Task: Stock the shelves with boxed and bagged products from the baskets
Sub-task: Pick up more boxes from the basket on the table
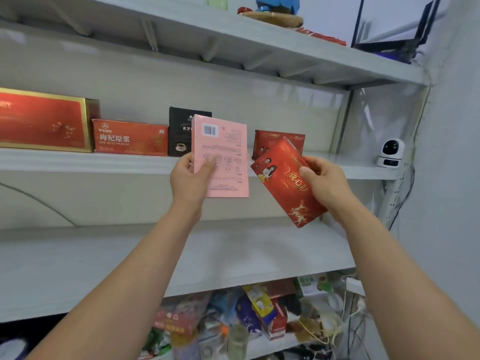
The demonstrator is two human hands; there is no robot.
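My left hand (191,178) grips a flat pink box (226,154) by its lower left edge, held upright with the barcode side toward me, in front of the middle shelf (85,162). My right hand (323,181) grips a red box (288,180) printed with gold deer, tilted with its top toward the shelf. Behind it a matching red box (275,141) stands on the shelf. Further left on the same shelf stand a black coffee box (181,133), a long red box with white characters (130,137) and a large red and gold box (44,120).
A white camera (391,153) sits at the shelf's right end beside hanging cables. The wide lower shelf (104,261) runs under my arms. Below it lies a jumble of bagged and boxed goods (249,315). The top shelf (285,45) carries a basket and dark items.
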